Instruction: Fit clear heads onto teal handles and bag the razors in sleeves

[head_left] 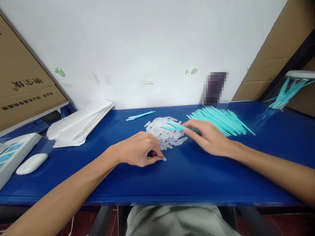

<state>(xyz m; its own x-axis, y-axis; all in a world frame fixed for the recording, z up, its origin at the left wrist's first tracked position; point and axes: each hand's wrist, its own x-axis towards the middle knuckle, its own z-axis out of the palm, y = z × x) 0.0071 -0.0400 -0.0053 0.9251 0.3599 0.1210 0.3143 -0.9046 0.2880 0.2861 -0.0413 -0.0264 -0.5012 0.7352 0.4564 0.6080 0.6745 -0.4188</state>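
My left hand (pixel 137 150) rests on the blue table (pixel 192 173), near the middle, with the fingers curled in and the thumb and forefinger pinched on one clear cap (pixel 163 158) that lies flat on the surface at the near edge of the cap pile (pixel 165 131). The rest of that hand's fingers are tucked under, so I cannot tell if they hold more.

My right hand (pixel 209 137) lies just right of the pile, palm down, fingers loosely closed on a teal stick (pixel 172 127). The stick points left and lies across the top of the caps, touching them.

Behind my right hand, toward the far right of the table, a heap of teal sticks (pixel 221 119) fans out. Two more sticks (pixel 140 115) lie apart near the far edge, left of the pile.

At the far left a stack of white sheets (pixel 78 124) lies on the table, with a white mouse (pixel 31 163) near the left edge beside a white box (pixel 14 150). A brown carton (pixel 22 85) leans at the left. At the far right corner stands a clear jar (pixel 287 91) with teal sticks in it.
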